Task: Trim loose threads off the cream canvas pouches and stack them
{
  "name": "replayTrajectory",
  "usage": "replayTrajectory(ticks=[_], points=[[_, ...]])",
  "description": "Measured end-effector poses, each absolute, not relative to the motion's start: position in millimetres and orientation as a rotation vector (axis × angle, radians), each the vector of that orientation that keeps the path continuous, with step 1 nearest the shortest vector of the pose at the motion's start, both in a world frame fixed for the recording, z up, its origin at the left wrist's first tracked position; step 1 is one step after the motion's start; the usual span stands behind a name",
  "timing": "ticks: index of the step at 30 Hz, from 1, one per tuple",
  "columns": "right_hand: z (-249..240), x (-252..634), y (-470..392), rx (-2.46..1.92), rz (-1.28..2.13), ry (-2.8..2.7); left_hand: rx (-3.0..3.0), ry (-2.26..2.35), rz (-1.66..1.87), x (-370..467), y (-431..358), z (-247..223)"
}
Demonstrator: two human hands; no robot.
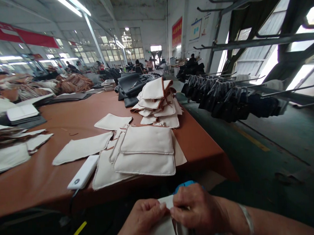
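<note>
At the bottom centre, below the table's near edge, a cream fabric piece (pixel 163 231) hangs between my hands. My left hand (pixel 145 218) pinches its upper left part between thumb and fingers. Close beside it, my right hand (pixel 194 208) has its fingers curled tightly on the piece's upper right edge. Something blue (pixel 186 184) shows behind my right hand; what it is cannot be made out. On the table just beyond lie overlapping cream padded panels (pixel 147 139) with stitched edges.
The brown-covered table (pixel 67 118) carries a white power bank (pixel 83 172) with a cable, a tall stack of cream pieces (pixel 158 100) and black pieces (pixel 131 85). A rack (pixel 224 96) of dark hanging items stands at the right. People are in the far background.
</note>
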State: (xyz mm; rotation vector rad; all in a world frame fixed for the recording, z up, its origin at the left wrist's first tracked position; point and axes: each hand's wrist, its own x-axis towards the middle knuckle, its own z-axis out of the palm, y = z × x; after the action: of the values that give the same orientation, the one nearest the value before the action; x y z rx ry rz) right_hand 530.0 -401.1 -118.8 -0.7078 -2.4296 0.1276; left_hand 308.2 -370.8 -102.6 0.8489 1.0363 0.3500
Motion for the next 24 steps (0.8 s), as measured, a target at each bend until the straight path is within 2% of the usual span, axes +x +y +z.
replayTrajectory(ticks=[4, 8, 12, 17, 19, 24], points=[[-119.9, 529.3, -401.8, -0.717, 0.004, -2.452, 1.151, 1.09, 0.253, 308.9, -370.5, -102.2], [-118.9, 525.7, -403.7, -0.746, 0.096, -2.409, 1.475, 1.071, 0.259, 313.5, -371.4, -83.4], [-114.4, 526.0, -407.4, -0.741, 0.459, -2.154, 1.861, 1.065, 0.37, 314.4, -375.9, -75.8], [-90.8, 535.1, -402.1, -0.96, 1.283, -1.742, 2.049, 0.93, 0.559, 309.5, -378.0, -83.7], [-78.8, 536.7, -396.2, -0.986, 1.355, -1.777, 2.079, 0.904, 0.581, 308.8, -376.9, -82.8], [-67.2, 529.0, -385.8, -0.896, 1.29, -2.009, 2.024, 0.869, 0.518, 308.6, -375.7, -68.7]])
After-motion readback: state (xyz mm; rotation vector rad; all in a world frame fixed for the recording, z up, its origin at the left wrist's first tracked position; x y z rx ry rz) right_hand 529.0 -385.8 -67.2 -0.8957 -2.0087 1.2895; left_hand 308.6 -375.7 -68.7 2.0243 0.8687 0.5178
